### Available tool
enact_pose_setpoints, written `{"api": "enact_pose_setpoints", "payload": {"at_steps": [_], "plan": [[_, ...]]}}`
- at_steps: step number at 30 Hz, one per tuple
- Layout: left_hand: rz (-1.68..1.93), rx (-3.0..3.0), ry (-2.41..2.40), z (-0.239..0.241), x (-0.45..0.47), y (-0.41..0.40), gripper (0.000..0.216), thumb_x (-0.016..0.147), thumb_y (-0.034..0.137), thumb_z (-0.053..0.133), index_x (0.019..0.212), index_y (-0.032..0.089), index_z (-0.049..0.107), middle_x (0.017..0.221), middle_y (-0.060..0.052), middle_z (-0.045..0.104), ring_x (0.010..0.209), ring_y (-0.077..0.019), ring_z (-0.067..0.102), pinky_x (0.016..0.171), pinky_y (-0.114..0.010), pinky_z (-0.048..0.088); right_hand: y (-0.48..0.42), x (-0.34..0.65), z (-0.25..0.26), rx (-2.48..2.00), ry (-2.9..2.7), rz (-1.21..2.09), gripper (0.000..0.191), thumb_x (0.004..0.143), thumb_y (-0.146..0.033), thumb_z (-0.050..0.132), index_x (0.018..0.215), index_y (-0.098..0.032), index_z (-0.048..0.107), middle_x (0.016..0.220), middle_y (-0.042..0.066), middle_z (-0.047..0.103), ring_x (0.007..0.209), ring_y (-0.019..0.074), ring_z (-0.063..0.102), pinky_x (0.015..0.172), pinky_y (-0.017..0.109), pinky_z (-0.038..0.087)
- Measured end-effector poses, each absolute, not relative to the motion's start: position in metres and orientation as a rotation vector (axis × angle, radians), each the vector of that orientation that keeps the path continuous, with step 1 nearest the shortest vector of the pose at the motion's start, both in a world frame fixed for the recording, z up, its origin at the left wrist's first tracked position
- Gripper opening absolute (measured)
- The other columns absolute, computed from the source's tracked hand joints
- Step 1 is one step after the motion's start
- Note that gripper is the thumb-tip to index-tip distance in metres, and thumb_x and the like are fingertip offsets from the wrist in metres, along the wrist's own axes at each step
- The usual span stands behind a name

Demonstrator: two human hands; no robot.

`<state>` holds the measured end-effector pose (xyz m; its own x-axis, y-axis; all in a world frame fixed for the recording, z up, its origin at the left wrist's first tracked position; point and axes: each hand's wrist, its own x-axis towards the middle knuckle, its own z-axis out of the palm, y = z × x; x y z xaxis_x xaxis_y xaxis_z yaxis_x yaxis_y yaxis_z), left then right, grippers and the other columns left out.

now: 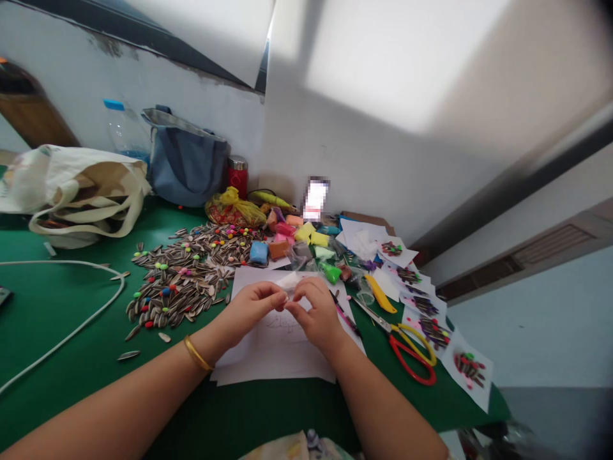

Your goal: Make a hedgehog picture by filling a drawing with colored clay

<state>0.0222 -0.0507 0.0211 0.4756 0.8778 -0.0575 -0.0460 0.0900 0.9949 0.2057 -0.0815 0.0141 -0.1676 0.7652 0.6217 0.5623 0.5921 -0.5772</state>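
My left hand (253, 306) and my right hand (318, 314) meet over a stack of white paper (272, 364), fingertips pinched together. Between them is a small white piece (286, 299), too small to make out fully; it looks like soft clay. Just beyond the fingers shows a larger white lump (289, 280), partly hidden by the hands. A faint line drawing (282, 322) is on the top sheet below. Pens (347, 313) lie at the paper's right edge, beside my right hand.
Striped sunflower seeds (182, 281) with coloured bits spread at left. Coloured clay blocks (280, 249) sit behind the paper. Scissors (412, 351), a yellow cutter (380, 294) and seed-decorated cards (472, 370) lie right. Bags (186, 166), a red flask (237, 176) and a phone (316, 198) stand behind.
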Motion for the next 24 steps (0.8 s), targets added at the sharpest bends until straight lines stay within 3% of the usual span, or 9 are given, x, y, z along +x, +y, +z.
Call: {"api": "enact_pose_setpoints", "payload": {"at_steps": [3,5,8,11,17,24], "plan": [[0.836,1.236,0.804,0.0213,0.0230,-0.0503,0.027,0.075,0.040,0.077,0.087,0.017,0.071,0.087,-0.003,0.068,0.083,-0.0173,0.059,0.078,-0.029,0.046,-0.0821,0.2066,0.0158,-1.071,-1.819,0.248,0.027,0.095,-0.040,0.058,0.076,-0.021,0.060,0.095,0.007,0.061,0.095,0.0222,0.057,0.088,0.041,0.046],[0.845,1.198,0.785,0.0209,0.0237,-0.0502,0.028,0.073,0.039,0.079,0.089,0.017,0.071,0.091,-0.003,0.069,0.085,-0.0176,0.060,0.080,-0.029,0.047,-0.0832,0.2060,0.0174,-1.067,-1.820,0.247,0.019,0.093,-0.039,0.061,0.091,-0.021,0.065,0.103,0.008,0.061,0.101,0.0233,0.057,0.092,0.042,0.045],[0.849,1.195,0.802,0.0201,0.0238,-0.0502,0.027,0.073,0.040,0.079,0.083,0.016,0.072,0.081,-0.002,0.068,0.078,-0.0162,0.059,0.075,-0.029,0.048,-0.0842,0.2042,0.0178,-1.049,-1.860,0.280,0.023,0.092,-0.038,0.064,0.108,-0.022,0.066,0.105,0.008,0.063,0.103,0.0235,0.057,0.093,0.041,0.046],[0.868,1.253,0.849,0.0198,0.0228,-0.0507,0.027,0.074,0.042,0.077,0.081,0.016,0.073,0.079,-0.003,0.069,0.077,-0.0171,0.060,0.074,-0.029,0.049,-0.0839,0.2032,0.0163,-1.058,-1.858,0.285,0.017,0.092,-0.035,0.064,0.104,-0.023,0.069,0.101,0.006,0.066,0.100,0.0226,0.058,0.091,0.040,0.047],[0.955,1.427,0.865,0.0198,0.0232,-0.0519,0.025,0.080,0.040,0.072,0.091,0.018,0.074,0.096,-0.006,0.074,0.092,-0.0216,0.065,0.086,-0.034,0.052,-0.0816,0.2043,0.0145,-1.084,-1.824,0.287,0.013,0.093,-0.027,0.062,0.102,-0.023,0.070,0.097,0.006,0.068,0.096,0.0220,0.060,0.088,0.040,0.048],[1.058,1.388,0.886,0.0175,0.0258,-0.0532,0.027,0.077,0.038,0.074,0.094,0.019,0.064,0.086,-0.001,0.069,0.080,-0.0176,0.066,0.072,-0.031,0.056,-0.0822,0.2019,0.0151,-1.071,-1.796,0.315,0.006,0.091,-0.025,0.062,0.089,-0.022,0.067,0.090,0.005,0.066,0.092,0.0212,0.060,0.085,0.038,0.048]]}}
